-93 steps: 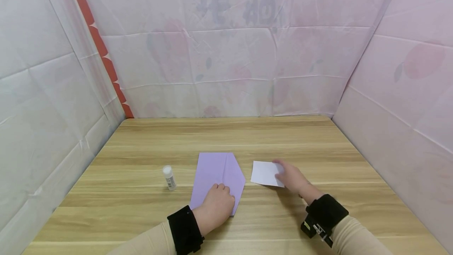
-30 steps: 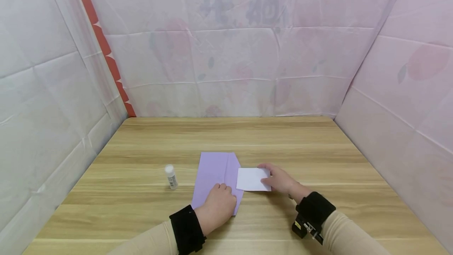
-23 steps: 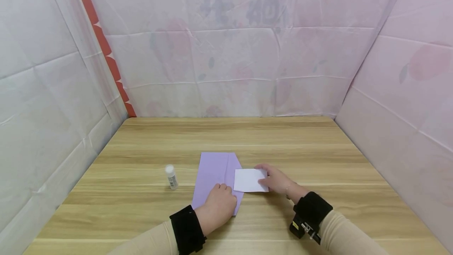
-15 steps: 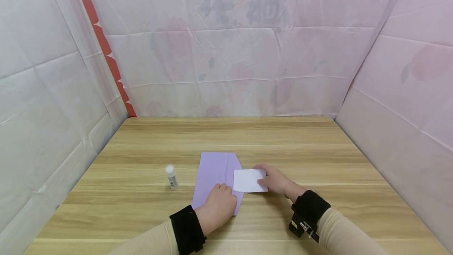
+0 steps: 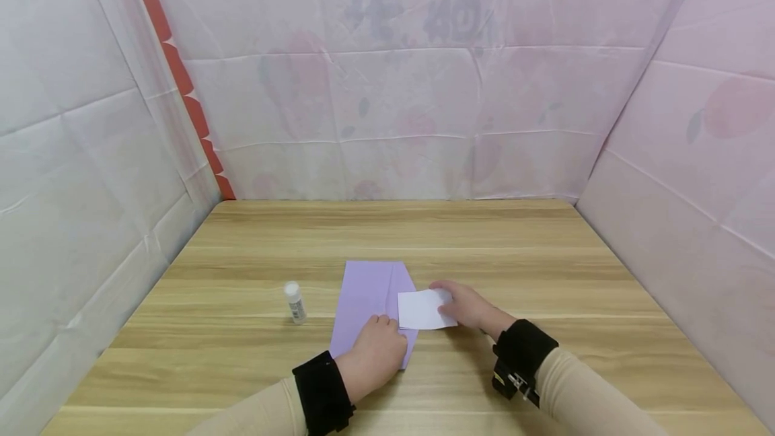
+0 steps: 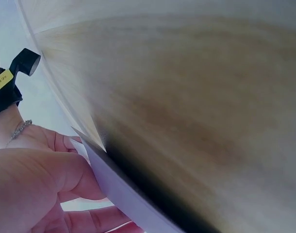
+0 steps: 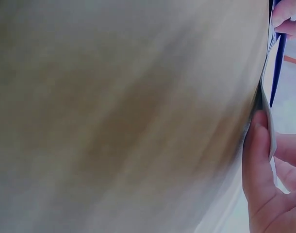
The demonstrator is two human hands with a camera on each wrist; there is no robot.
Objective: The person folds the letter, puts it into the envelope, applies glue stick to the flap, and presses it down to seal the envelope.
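Two sheets lie on the pale, grain-streaked wooden table (image 5: 545, 254): a matte lilac paper folded into an envelope shape with a pointed flap (image 5: 366, 291), flat near the table's front edge, and a small smooth white rectangular card (image 5: 422, 309) overlapping the envelope's edge at about 3 o'clock. The left hand (image 5: 374, 354) rests on the envelope's near corner, at about 6 o'clock of the sheet, knuckles up and fingers curled, pinning the paper down; the left wrist view shows its thumb and fingers (image 6: 46, 179) against the lilac edge. The right hand (image 5: 463, 303) comes in from 4 o'clock and pinches the card's right edge — the right wrist view shows the thumb (image 7: 257, 160) under the thin sheet and fingers above. Both wrists wear black bands over beige sleeves. One small white cylindrical glue stick (image 5: 294, 302) stands upright at 9 o'clock of the envelope, near it but apart. Creased pale pink sheeting printed with faint fruit (image 5: 387, 99) walls in the table.
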